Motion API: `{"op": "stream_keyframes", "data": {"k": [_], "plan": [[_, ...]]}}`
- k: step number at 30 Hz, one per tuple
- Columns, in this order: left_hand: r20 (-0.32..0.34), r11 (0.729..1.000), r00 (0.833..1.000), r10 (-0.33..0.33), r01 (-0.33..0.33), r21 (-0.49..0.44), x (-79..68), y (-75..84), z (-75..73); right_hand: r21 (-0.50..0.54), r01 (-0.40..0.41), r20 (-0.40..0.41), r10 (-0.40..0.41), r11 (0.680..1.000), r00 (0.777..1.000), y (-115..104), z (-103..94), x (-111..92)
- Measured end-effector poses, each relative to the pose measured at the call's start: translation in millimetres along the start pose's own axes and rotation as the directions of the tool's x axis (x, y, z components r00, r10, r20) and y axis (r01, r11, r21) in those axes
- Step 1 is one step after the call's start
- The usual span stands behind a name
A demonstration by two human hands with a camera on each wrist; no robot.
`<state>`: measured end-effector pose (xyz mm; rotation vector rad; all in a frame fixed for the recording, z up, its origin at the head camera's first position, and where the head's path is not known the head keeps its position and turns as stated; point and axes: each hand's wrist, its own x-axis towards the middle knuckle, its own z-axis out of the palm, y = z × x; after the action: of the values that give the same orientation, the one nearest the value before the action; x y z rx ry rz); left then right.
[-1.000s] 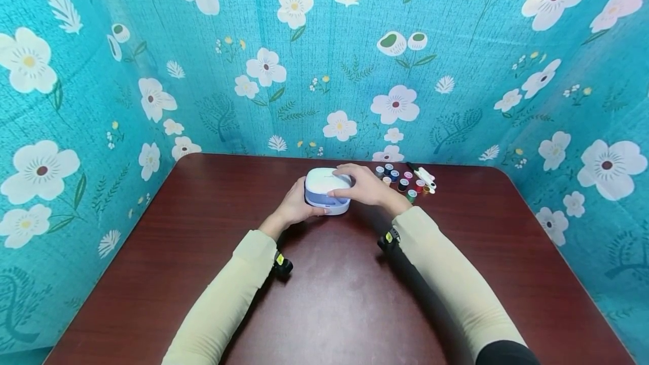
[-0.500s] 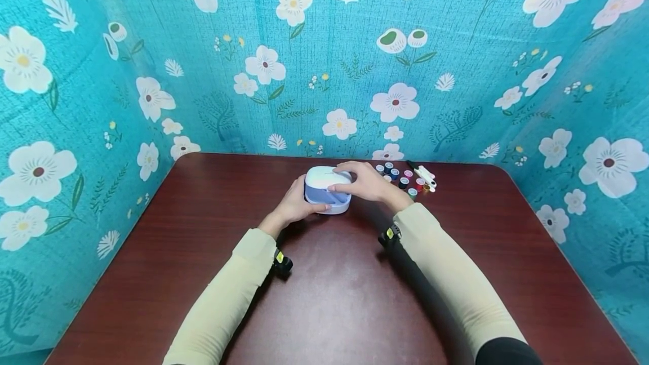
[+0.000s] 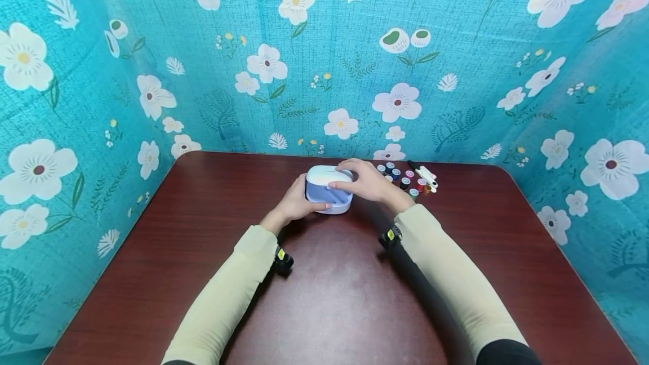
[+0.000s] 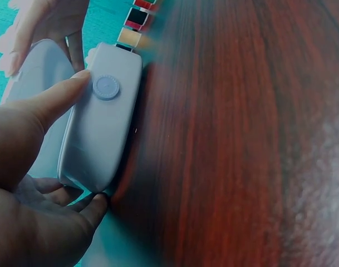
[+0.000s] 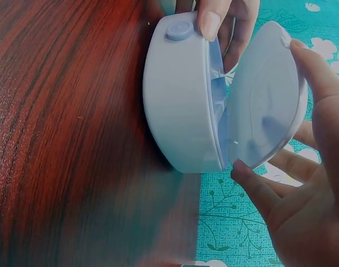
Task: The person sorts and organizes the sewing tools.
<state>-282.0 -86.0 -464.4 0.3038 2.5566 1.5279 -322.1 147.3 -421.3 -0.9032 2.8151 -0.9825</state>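
On the table stands a small oval plastic box (image 3: 341,208), white and pale lavender, with a round button (image 4: 106,87) on its front. Its lid (image 5: 266,94) is tilted up and back, so thin dividers (image 5: 218,103) show inside. My left hand (image 3: 296,201) grips the box body from the left side, thumb at the front rim and fingertips low behind. From the right, my right hand (image 3: 366,182) holds the raised lid by its edge between thumb and fingers. Much of the box's interior is hidden.
Several thread spools (image 3: 404,183) in different colours stand behind and right of my right hand. Beside them lies a white tool with a black tip (image 3: 425,176). The dark wooden table (image 3: 324,297) reaches back to a blue floral curtain (image 3: 284,89).
The lid has swung further up and back in my right hand, widening the opening at the front. My left hand has kept its grip on the box body.
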Motion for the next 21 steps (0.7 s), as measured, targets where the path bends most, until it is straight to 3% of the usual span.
{"op": "stream_keyframes", "data": {"k": [15,21], "plan": [[-0.009,1.0,1.0,-0.007,0.007,0.009,-1.1,3.3,-0.4,-0.087,0.013,-0.137,-0.025,0.996,0.99,-2.4,0.6,3.3],[-0.005,0.999,1.0,-0.023,0.023,0.027,-1.9,5.1,0.1,-0.07,-0.021,-0.162,0.009,0.997,0.987,-3.3,2.0,4.6]]}}
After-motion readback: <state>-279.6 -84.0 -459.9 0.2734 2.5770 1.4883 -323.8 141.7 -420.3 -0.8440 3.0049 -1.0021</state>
